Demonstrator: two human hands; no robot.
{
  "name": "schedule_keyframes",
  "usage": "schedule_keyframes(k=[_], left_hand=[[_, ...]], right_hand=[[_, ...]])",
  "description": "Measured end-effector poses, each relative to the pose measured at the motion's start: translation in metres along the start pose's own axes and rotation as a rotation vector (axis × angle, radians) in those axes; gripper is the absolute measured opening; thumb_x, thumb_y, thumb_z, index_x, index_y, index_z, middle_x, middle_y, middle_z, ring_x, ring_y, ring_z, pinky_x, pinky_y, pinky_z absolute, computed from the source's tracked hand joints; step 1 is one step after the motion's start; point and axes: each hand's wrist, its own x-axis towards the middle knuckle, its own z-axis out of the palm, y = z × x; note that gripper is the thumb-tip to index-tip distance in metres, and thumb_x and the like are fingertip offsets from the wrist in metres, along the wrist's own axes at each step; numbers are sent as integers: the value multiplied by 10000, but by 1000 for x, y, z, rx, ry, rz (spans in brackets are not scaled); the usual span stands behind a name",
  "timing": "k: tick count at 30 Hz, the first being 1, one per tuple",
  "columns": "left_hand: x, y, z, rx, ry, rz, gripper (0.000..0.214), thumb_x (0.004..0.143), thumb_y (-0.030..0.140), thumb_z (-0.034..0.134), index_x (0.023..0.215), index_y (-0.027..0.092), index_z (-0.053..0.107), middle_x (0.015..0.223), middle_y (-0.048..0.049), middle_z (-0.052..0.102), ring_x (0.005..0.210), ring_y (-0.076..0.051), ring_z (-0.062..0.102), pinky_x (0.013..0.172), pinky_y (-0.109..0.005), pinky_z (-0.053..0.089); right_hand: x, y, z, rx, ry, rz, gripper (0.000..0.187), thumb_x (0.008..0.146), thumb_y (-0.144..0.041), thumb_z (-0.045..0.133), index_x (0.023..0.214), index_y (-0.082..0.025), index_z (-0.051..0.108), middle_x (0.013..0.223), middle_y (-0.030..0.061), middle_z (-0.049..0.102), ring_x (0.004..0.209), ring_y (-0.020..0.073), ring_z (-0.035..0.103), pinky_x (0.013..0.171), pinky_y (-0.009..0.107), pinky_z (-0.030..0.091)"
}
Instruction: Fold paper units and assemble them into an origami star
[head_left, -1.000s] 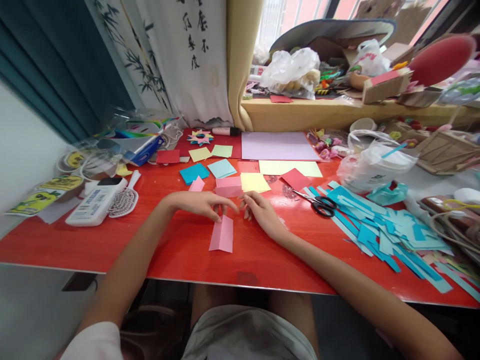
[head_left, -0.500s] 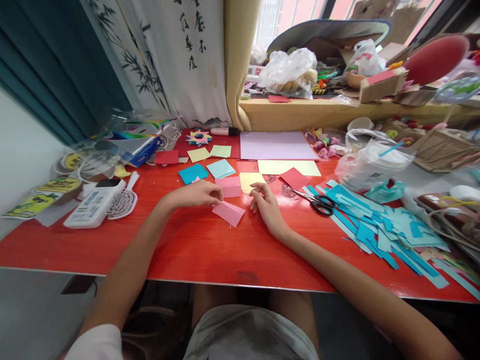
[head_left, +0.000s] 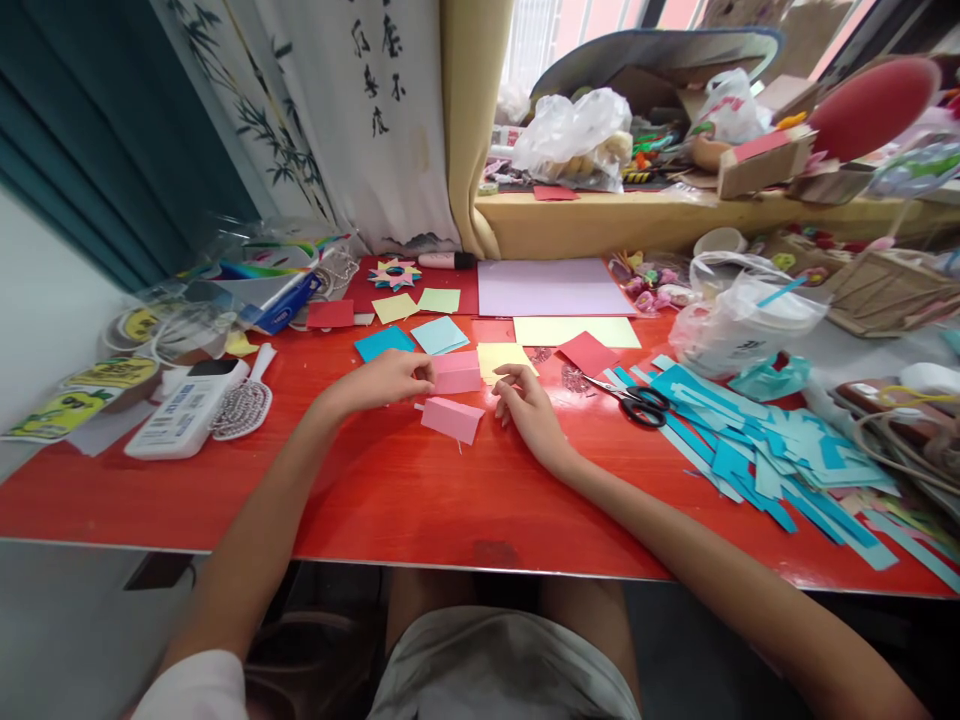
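Pink folded paper [head_left: 451, 420] lies on the red bench [head_left: 390, 490] between the two hands, its crease raised like a low roof. Just beyond it is a second pink paper [head_left: 459, 374], also creased, its right edge next to a yellow paper [head_left: 508, 358].

The left hand [head_left: 386, 379] is just behind and to the left of the nearer pink piece, palm down, with thumb and fingers drawn close together. Its fingertips come right up to the left edge of the second pink paper; whether they touch it or pinch anything, I cannot tell. The right hand [head_left: 531, 415] is to the right of the nearer piece and apart from it, fingers loosely curled with some space between them, and nothing shows in its grasp.

Farther back are a blue paper [head_left: 384, 344], a light blue paper [head_left: 440, 336] and a paper star [head_left: 394, 274], with a purple sheet [head_left: 555, 288] to the right of the star. On the right, a red paper [head_left: 589, 353] lies near the tips of the scissors [head_left: 645, 406], whose black handles rest beside a heap of blue strips [head_left: 780, 450]. A hairbrush [head_left: 244, 405] lies on the left, beside a white box [head_left: 184, 412].
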Motion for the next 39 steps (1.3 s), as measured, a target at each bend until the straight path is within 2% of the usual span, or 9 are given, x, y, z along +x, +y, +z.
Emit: schedule_keyframes(k=[6,12,15,19,23,25,27,31,39], left_hand=[[3,-12,-3,83,-160,27,264,792,356,475,961,192,593,863,-39,650,622,-122,558,547,-225,397],[3,-14,-2,108,-200,90,294,820,379,448,1004,197,588,869,-38,640,686,-132,569,592,-225,391],[0,-12,-5,68,-197,54,329,842,408,406,1038,206,574,820,-37,633,650,-135,567,543,-224,374],[-5,-8,-8,63,-244,19,352,808,438,460,1046,199,558,849,-45,624,632,-133,562,524,-221,368],[-6,-2,-1,34,-320,14,512,741,465,556,1172,206,459,839,-29,615,614,-138,568,537,-223,380],[-5,0,3,54,-317,7,547,731,458,566,1200,213,426,839,-18,616,595,-135,562,529,-225,371],[-3,0,7,110,-279,16,449,750,435,537,1135,212,479,823,-14,615,606,-135,555,533,-226,356],[2,-3,10,239,-194,84,222,786,376,467,838,190,577,746,-18,603,636,-140,526,537,-235,312],[6,-4,11,305,-67,95,260,822,374,422,675,174,501,699,-42,583,632,-155,486,566,-264,288]], right_hand=[[-6,-10,2,-96,-66,-59,177,865,-296,462,1025,-222,475,871,-13,517,627,111,581,618,285,455],[-7,-9,3,-145,-61,-110,168,888,-298,422,1030,-216,458,909,23,559,745,147,618,698,324,483],[-5,-7,3,-106,-20,-85,161,887,-302,418,1018,-217,458,939,36,574,805,153,613,710,321,496],[-3,-7,1,-132,22,-67,147,885,-287,408,999,-212,464,924,28,574,793,147,612,719,319,483],[-5,-8,1,-162,10,-64,153,880,-287,415,1003,-212,468,863,14,564,711,140,602,669,311,472],[-5,-8,2,-165,-7,-68,161,882,-295,413,1011,-214,467,862,16,563,701,139,599,649,303,473],[-5,-8,2,-160,-20,-70,165,883,-295,411,1016,-215,465,871,19,562,702,138,600,646,300,476],[-5,-8,3,-138,-49,-65,165,878,-263,405,1024,-213,462,888,21,557,716,136,607,665,302,484],[-4,-6,1,-215,-46,-109,147,867,-218,404,992,-207,481,969,42,568,849,158,582,735,316,473]])
